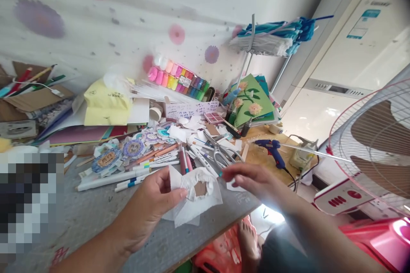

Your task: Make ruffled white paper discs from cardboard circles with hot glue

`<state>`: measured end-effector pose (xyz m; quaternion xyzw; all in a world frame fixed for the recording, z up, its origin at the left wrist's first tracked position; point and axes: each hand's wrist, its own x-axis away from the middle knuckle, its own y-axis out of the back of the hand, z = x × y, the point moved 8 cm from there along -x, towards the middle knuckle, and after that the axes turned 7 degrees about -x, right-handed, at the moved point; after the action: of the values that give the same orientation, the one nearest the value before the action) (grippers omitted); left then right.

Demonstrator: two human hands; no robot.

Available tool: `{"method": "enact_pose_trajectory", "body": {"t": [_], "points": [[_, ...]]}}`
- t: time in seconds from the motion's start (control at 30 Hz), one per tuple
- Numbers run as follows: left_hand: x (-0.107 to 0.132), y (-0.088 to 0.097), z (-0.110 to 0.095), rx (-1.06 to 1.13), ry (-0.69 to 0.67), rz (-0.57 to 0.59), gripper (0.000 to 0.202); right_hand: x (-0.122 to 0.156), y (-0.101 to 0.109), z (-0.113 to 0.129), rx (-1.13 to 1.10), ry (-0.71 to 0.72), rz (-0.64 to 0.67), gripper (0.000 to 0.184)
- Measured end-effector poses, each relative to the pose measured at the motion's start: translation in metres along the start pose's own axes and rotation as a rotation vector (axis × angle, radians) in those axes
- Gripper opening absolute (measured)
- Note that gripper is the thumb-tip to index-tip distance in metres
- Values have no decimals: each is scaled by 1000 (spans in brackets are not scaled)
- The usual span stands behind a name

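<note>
My left hand pinches a white paper piece between thumb and fingers, above the near edge of the grey table. The paper is crumpled into a ring with a brown patch at its middle. My right hand hovers just right of the paper, fingers curled together, with a small teal-tipped bit at the fingertips that I cannot make out. Scissors lie on the table right behind both hands.
Markers and pens, paper badges, a yellow bag, a paint set and a green flower card crowd the table. A blue glue gun lies at the right end. A standing fan stands at right.
</note>
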<state>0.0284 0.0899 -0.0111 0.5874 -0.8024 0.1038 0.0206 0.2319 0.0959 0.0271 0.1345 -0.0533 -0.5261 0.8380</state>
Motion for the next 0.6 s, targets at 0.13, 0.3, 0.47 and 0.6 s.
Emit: {"method": "enact_pose_trajectory", "body": {"t": [0.13, 0.3, 0.47, 0.6], "points": [[1, -7, 1, -53, 23, 67, 24, -27, -29, -14, -546, -171, -75, 23], [-1, -8, 0, -74, 34, 79, 19, -34, -45, -21, -685, -229, 22, 23], [-1, -9, -2, -72, 17, 94, 19, -39, -50, -19, -698, -196, 20, 29], [-1, -6, -3, -115, 9, 77, 17, -42, -54, -17, -686, -187, 31, 33]]}}
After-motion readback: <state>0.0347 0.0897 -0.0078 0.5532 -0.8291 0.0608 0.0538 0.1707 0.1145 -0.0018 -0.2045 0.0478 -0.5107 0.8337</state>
